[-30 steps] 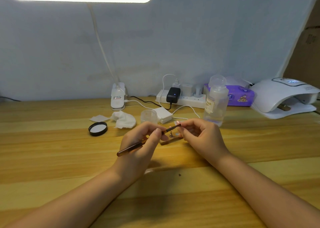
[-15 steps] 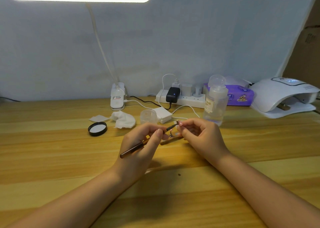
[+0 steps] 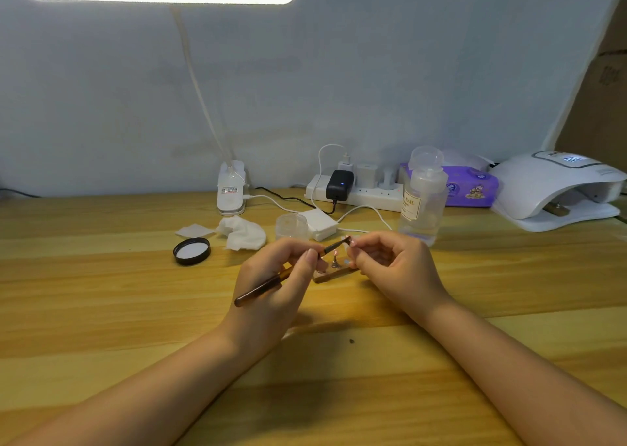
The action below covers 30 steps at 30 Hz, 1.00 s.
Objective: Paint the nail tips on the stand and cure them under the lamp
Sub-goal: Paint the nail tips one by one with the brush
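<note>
Wooden desk [image 3: 101, 310], left hand [image 3: 271, 286] grips brush [image 3: 268, 284], right hand [image 3: 397, 269] pinches nail tip [image 3: 350, 242], bottle [image 3: 422, 198] behind

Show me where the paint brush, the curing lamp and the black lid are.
paint brush [image 3: 261, 289]: head view, on its brown handle.
curing lamp [image 3: 543, 181]: head view, on its white dome.
black lid [image 3: 191, 251]: head view, on its pale inside.

A small wooden nail stand [image 3: 330, 275] lies on the table, one metal peg [image 3: 335, 263] upright.
</note>
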Tool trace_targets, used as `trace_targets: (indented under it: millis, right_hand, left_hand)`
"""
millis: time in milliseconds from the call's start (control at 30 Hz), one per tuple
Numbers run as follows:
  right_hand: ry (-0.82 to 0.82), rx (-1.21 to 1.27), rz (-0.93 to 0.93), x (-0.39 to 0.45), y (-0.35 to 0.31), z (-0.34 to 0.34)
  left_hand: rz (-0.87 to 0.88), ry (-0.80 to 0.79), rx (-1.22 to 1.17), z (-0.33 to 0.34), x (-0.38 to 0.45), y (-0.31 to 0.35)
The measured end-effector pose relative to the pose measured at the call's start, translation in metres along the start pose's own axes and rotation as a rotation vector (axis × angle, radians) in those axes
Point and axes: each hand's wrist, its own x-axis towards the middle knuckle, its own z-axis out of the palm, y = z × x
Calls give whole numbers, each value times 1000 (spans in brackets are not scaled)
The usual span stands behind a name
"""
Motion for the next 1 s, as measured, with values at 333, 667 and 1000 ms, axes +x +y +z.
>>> trace_targets:
  millis: [333,667,1000]
  right_hand:
    - [6,-36,-25,0,2,1]
    - [41,-111,-35,1,4,1]
    - [88,-234,-122,3,5,1]
  left_hand:
    - [19,-4,59,0,0,0]
    - [42,-1,21,-2,-1,2]
    - [54,-65,90,-1,0,2]
